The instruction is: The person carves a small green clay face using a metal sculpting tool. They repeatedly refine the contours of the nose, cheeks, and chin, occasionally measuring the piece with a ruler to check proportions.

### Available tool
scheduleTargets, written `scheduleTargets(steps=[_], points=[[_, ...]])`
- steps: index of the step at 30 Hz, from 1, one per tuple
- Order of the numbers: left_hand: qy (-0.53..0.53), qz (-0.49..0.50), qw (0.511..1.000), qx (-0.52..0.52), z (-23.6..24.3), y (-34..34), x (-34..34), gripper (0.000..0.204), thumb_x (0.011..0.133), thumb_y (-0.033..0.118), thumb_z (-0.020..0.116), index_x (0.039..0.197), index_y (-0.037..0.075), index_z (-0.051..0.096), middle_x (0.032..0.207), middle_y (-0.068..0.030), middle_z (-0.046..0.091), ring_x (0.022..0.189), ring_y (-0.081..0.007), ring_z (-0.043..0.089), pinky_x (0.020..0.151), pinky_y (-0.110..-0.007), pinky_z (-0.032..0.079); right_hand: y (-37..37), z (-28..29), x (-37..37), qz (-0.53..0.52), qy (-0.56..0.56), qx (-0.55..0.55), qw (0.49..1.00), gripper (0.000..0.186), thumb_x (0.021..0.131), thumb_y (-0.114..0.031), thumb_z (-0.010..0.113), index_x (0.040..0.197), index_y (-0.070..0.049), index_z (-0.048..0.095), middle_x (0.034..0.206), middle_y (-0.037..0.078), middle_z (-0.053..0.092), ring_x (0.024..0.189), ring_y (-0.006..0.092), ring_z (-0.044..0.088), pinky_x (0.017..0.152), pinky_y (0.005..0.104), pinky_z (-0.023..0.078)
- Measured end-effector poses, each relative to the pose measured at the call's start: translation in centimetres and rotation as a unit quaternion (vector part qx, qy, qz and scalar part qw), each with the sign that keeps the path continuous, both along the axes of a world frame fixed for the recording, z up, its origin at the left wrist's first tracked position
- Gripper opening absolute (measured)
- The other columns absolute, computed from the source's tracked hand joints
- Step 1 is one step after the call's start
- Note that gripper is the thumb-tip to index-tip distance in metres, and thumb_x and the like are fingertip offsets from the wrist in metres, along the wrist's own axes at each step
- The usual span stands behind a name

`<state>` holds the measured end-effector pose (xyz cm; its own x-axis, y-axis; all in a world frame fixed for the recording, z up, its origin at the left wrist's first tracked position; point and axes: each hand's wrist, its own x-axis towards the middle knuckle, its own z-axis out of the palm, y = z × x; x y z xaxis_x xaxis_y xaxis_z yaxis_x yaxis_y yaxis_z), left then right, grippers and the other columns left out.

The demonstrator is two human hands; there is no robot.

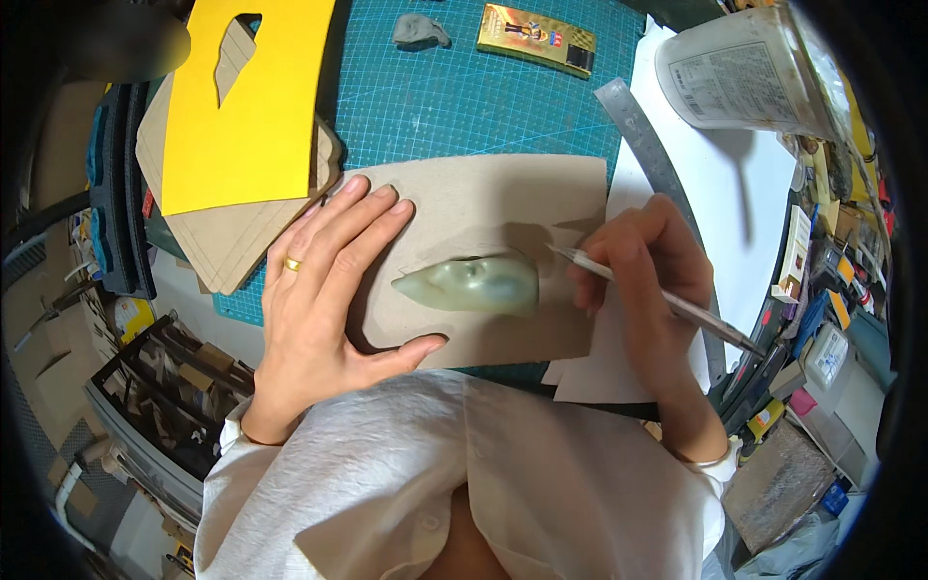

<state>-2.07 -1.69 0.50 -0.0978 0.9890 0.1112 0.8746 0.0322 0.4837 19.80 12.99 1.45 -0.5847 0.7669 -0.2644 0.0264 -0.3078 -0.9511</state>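
– In the right hand (pixel 659 269), what kind of grip?
– Closed around a silver pen-like tool (pixel 706 318).
– And in the left hand (pixel 324 295)?
– No grip. Resting open and spread on the brown card (pixel 445 205).
– Where to find the shiny green piece (pixel 469 287)?
– Between both hands, near the middle of the card. On top or down in a hole? Hard to tell.
– At which step now?
– Probably at marking or cutting near the green piece, with the tip (pixel 558 249) close to its right end.
– And next?
– Likely holding the card firm and guiding the tip slowly.
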Motion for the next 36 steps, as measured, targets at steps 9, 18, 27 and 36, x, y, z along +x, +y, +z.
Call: scheduleTargets(steps=[9, 18, 27, 36], points=[[0.021, -0.007, 1.0, -0.015, -0.1, -0.1, -0.2, 0.089, 0.061, 0.049, 0.082, 0.131, 0.0, 0.06, 0.135, -0.0188, 0.058, 0.133, -0.0365, 0.049, 0.11, -0.047, 0.033, 0.2, -1.5, 0.3, 0.026, -0.034, 0.159, 0.986, 0.031, 0.09, 0.003, 0.066, 0.071, -0.005, 0.042, 0.069, 0.003, 0.056, 0.056, 0.003, 0.041, 0.05, 0.0215, 0.03], [-0.001, 0.013, 1.0, -0.01, 0.2, 0.3, 0.1, 0.083, 0.06, 0.044, 0.085, 0.129, 0.005, 0.063, 0.13, -0.0113, 0.063, 0.129, -0.0304, 0.054, 0.107, -0.043, 0.037, 0.3, -1.4, 0.1, 0.048, -0.073, 0.193, 0.977, 0.031, 0.087, 0.003, 0.069, 0.069, -0.004, 0.046, 0.068, 0.004, 0.059, 0.051, 0.0035, 0.044, 0.045, 0.0221, 0.031], [-0.002, 0.014, 1.0, -0.004, 0.0, 0.3, 0.0, 0.083, 0.059, 0.047, 0.084, 0.129, 0.005, 0.064, 0.129, -0.0115, 0.063, 0.129, -0.0305, 0.055, 0.107, -0.043, 0.037, 0.6, -0.7, 0.0, 0.108, -0.112, 0.219, 0.963, 0.03, 0.092, 0.005, 0.061, 0.075, -0.007, 0.039, 0.068, 0.008, 0.058, 0.058, 0.006, 0.05, 0.052, 0.0199, 0.037], [-0.004, 0.015, 1.0, -0.009, 0.0, 0.2, 0.1, 0.083, 0.06, 0.047, 0.084, 0.129, 0.005, 0.064, 0.129, -0.0122, 0.063, 0.128, -0.0308, 0.055, 0.107, -0.043, 0.037, 0.5, -0.8, 0.0, 0.099, -0.116, 0.227, 0.962, 0.03, 0.091, 0.006, 0.061, 0.075, -0.007, 0.039, 0.068, 0.007, 0.057, 0.059, 0.0058, 0.049, 0.053, 0.0199, 0.036]])
